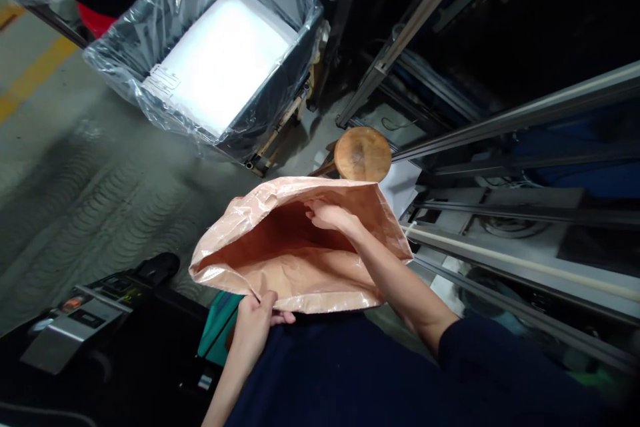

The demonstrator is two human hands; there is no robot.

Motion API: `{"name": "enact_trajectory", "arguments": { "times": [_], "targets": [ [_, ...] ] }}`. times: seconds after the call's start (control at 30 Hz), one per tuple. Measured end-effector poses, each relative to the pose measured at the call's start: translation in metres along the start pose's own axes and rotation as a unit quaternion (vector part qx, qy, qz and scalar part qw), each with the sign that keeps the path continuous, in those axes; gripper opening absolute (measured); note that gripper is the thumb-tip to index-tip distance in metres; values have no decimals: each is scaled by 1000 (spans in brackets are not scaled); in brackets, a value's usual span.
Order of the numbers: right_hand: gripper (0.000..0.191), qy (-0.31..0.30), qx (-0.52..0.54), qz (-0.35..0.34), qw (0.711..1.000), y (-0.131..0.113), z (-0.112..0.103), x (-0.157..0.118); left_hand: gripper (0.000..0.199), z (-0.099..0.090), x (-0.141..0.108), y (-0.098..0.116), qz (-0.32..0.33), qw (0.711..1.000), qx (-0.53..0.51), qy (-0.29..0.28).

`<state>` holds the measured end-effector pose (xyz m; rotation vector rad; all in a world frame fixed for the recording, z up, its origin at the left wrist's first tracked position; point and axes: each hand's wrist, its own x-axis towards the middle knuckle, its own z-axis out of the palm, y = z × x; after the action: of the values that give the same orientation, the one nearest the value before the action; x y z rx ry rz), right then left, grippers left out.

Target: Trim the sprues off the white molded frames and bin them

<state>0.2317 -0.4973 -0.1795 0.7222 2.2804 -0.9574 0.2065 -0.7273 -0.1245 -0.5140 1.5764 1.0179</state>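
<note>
Creased tan bag [305, 277] — glossy, wide-mouthed, left grip [257, 315] pinching its rim [330, 302], right grip [330, 215] half-open inside

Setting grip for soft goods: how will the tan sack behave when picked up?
The sack is likely floppy: its walls crease and its mouth bends unevenly. Probably light for its size, since the left hand pinches only its edge. Perhaps slippery, given the sheen.
</note>
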Motion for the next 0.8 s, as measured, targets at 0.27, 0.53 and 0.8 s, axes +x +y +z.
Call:
{"name": "enact_trajectory", "arguments": {
  "times": [0.27,0.53,0.8],
  "targets": [
    [31,32,-76,29,996,22,-3,-53,18,-5,-9,-5,-30,999,13,19],
    [35,55,-57,40,996,22,4,-71,18,-17,0,-10,-43,999,19,25],
    [47,90,-6,13,996,20,7,-76,14,-23,11,4,-14,999,-12,40]
  ]
}}
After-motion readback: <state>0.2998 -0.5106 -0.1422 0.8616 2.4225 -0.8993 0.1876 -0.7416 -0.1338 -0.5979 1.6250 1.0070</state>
